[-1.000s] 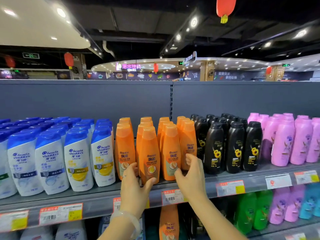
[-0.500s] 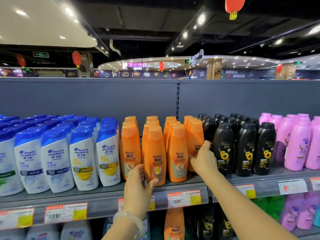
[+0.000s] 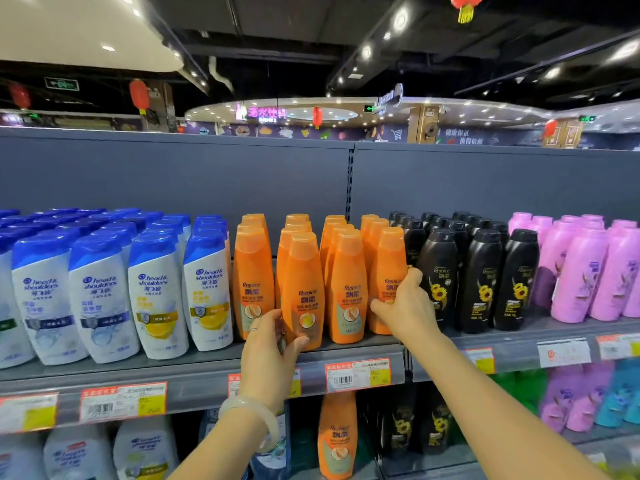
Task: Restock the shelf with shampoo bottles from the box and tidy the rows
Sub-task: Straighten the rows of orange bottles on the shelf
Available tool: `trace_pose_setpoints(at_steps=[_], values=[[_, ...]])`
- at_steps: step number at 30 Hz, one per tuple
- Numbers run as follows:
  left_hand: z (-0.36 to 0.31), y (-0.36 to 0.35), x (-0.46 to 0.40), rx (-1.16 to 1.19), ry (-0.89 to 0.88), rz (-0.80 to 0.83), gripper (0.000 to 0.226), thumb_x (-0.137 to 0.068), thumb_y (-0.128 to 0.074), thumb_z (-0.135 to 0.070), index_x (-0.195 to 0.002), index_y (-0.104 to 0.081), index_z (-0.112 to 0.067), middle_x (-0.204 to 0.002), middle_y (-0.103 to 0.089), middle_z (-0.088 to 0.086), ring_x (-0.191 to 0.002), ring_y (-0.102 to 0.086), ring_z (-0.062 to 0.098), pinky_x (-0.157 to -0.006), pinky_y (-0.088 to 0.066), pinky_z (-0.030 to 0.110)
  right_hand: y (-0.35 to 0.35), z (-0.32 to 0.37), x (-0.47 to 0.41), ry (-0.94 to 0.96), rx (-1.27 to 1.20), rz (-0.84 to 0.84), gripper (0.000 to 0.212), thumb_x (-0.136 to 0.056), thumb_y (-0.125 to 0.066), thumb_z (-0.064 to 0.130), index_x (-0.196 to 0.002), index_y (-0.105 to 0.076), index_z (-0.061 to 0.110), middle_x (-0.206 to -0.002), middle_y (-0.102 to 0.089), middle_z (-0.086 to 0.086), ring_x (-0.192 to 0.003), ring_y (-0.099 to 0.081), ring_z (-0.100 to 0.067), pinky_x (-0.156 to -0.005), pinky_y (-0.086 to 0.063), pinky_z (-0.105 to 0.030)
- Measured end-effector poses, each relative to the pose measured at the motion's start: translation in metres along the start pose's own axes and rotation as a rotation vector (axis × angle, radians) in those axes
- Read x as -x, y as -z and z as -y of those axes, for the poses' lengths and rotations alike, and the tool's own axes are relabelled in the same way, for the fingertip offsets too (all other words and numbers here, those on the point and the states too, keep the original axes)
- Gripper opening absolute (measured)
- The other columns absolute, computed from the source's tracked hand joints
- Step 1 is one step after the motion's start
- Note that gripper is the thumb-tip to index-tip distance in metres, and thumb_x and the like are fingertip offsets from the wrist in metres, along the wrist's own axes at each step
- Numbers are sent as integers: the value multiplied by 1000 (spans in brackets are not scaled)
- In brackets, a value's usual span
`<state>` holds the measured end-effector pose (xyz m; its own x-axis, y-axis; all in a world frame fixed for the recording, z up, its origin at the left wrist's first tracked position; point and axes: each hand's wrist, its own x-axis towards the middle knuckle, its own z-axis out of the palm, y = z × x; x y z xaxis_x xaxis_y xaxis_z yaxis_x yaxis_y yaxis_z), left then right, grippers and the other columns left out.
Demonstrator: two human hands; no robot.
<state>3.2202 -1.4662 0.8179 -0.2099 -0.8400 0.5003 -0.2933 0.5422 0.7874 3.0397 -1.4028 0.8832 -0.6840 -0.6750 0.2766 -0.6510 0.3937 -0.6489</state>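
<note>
- While both hands work among the orange plastic shampoo bottles, the step in hand looks like tidying the rows on the grey metal shelf (image 3: 194,375), not restocking; no box is in view.
- Left hand (image 3: 268,355): its grip is curled round the base of the second front orange bottle (image 3: 304,292), which stands forward of its neighbours.
- Right hand (image 3: 405,306): fingers wrap the rightmost front orange bottle (image 3: 389,268), beside the black sunflower-label bottles (image 3: 438,271).
- Next, probably, squaring both fronts level with the shelf edge.

Blurred: price tags (image 3: 123,401) below-left of left hand (image 3: 268,355). Cut off by bottom edge: lower-shelf bottles (image 3: 337,434) beneath both grips. Hidden: rear orange bottles (image 3: 369,223) behind front row.
</note>
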Motion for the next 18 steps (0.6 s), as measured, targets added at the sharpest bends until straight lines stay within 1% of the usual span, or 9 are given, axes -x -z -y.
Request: trace_pose_setpoints(at_steps=[4, 10, 13, 15, 17, 18], values=[[2, 0, -1, -5, -2, 2, 44, -80, -70, -14, -120, -51, -13, -108, -56, -4, -97, -54, 10, -81, -39, 20, 7, -2, 7, 24, -8, 31, 73, -82, -66, 36, -131, -20, 9, -127, -51, -13, -109, -57, -31, -86, -48, -40], [3, -1, -2, -22, -2, 10, 44, -80, -70, -15, -120, -51, -14, -114, -57, 2, -98, -53, 12, -83, -41, 23, 12, -3, 12, 31, -18, 60, 81, -82, -67, 37, -138, -15, 10, -133, -48, -12, -115, -54, -30, -91, -47, -41], [2, 0, -1, -34, -28, 23, 46, -81, -69, -14, -123, -50, -14, -118, -54, 3, -106, -55, 18, -87, -42, 24, 15, -2, 17, 1, 9, 89, 83, -82, -67, 38, -140, -14, 11, -129, -52, -10, -114, -55, -29, -92, -46, -41], [3, 5, 2, -61, -44, 19, 49, -82, -68, -15, -127, -48, -11, -123, -49, 3, -113, -52, 20, -93, -42, 27, 18, -1, 26, 6, 127, 44, 73, -83, -64, 40, -137, -21, 13, -125, -54, -8, -111, -56, -28, -88, -47, -41], [6, 13, 7, -71, -54, -18, 49, -84, -66, -15, -129, -47, -7, -128, -46, 6, -119, -48, 20, -101, -40, 30, 22, 7, 38, 84, 225, -94, 59, -87, -58, 38, -133, -30, 16, -125, -52, -6, -113, -54, -25, -86, -46, -38], [8, 17, 9, -68, -63, -40, 47, -84, -65, -14, -127, -48, -5, -127, -47, 7, -118, -49, 20, -102, -39, 30, 25, 13, 42, 162, 213, -168, 53, -89, -57, 36, -133, -33, 17, -126, -50, -4, -115, -52, -23, -87, -46, -35]])
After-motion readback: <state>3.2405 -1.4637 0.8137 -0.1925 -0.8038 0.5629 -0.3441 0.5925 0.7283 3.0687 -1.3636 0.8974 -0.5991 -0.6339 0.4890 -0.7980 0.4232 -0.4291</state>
